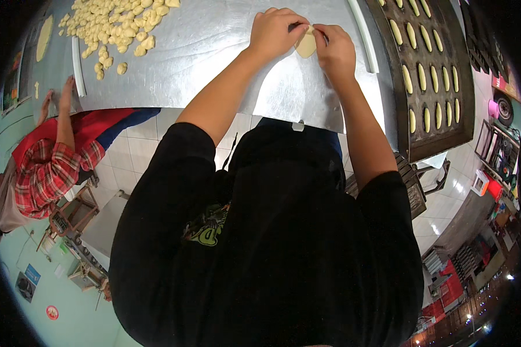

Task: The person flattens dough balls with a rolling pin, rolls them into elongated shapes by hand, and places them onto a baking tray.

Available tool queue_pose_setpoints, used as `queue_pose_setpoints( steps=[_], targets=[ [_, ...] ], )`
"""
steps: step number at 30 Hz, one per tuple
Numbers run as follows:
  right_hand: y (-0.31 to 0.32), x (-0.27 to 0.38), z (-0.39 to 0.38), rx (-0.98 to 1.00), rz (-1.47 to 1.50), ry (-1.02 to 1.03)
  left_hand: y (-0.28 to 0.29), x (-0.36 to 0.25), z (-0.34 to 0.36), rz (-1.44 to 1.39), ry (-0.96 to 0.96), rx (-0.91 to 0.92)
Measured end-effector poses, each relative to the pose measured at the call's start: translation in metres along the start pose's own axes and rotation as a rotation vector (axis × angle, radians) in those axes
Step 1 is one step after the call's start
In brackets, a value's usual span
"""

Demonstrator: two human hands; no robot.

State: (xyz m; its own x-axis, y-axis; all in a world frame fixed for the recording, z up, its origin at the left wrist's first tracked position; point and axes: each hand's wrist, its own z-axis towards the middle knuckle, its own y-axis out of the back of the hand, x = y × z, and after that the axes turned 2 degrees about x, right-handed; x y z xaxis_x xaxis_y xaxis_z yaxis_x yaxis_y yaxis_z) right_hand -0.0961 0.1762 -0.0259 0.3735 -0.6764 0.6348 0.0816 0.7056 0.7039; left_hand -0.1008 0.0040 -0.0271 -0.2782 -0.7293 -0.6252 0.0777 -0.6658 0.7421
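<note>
A small flattened piece of dough point(305, 47) lies on the metal worktable point(202, 58) in front of me. At its far edge my left hand point(274, 33) pinches the dough with fingertips and thumb. Opposite it, my right hand point(337, 53) grips the same edge from the right, fingers curled. The two thumbs nearly meet over the dough, and its top edge is partly hidden by the fingers.
Many small dough lumps point(118, 26) are heaped at the far left. A dark baking tray point(414, 149) with rows of long dough pieces stands at right, beyond a white strip point(364, 37). Another white strip point(77, 66) lies left, near a co-worker in a plaid sleeve point(46, 182).
</note>
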Motion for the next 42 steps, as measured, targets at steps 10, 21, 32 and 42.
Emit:
queue_pose_setpoints(
  steps=[10,21,32,42],
  targets=[
    [-0.003,0.006,-0.029,0.077,-0.285,0.175,0.006,-0.027,-0.041,0.304,-0.146,0.095],
    [0.045,0.044,-0.111,0.612,-0.428,0.177,0.002,-0.080,-0.067,0.285,-0.048,0.094],
    [0.132,0.007,-0.134,0.726,0.361,0.076,-0.022,-0.086,-0.086,0.413,0.026,0.321],
    [0.151,0.000,-0.128,0.653,0.440,-0.004,-0.022,-0.099,-0.114,0.383,0.057,0.328]
  ],
)
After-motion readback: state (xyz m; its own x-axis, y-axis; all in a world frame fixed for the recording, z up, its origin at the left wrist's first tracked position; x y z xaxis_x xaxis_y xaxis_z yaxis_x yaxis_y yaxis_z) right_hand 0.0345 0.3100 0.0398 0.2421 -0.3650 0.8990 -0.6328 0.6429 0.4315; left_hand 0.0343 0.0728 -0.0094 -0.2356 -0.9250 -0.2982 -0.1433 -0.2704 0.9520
